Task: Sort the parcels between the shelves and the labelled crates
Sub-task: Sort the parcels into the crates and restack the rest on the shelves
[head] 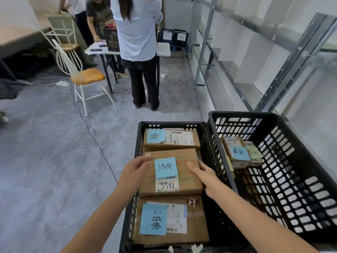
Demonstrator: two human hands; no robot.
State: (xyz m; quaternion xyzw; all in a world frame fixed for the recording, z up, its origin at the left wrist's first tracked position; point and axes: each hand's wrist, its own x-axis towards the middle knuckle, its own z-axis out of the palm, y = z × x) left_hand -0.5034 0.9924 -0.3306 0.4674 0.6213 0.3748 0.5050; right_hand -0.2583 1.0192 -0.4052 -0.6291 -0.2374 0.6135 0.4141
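**Both hands on the middle parcel in the left crate**

We stand over two black plastic crates set side by side on the grey floor. The left crate point(139, 143) holds three brown cardboard parcels in a row running away from us. Our left hand point(134, 172) curls over the left edge of the middle parcel point(184, 185), with the fingertips on its top near the far left corner. Our right hand point(206, 174) grips the opposite side: the thumb lies on the top face and the fingers go down between the box and the crate wall. So both hands are closed on this one parcel, which is inside the left crate between the other two.

A blue note point(166, 168) with handwriting is stuck on its top, above a white shipping label marked "3321". The far parcel point(191, 141) and the near parcel point(197, 225) each carry a blue handwritten note and a printed label as well.

The right crate point(282, 161) is larger and touches the left one along its side. In its far left corner lie a few small parcels point(235, 145), the top one under a blue note; the remaining floor of that crate shows its slotted base.

Metal shelves point(206, 42) run along the right wall. Ahead, a person in a pale blue shirt point(136, 33) stands with their back to us at a small bench point(94, 48) that carries a dark crate point(111, 39); others lean over it from the far side. A white chair with a wooden seat point(85, 75) stands beside the bench, and two dark crates with white labels point(174, 38) sit on the floor at the far end.
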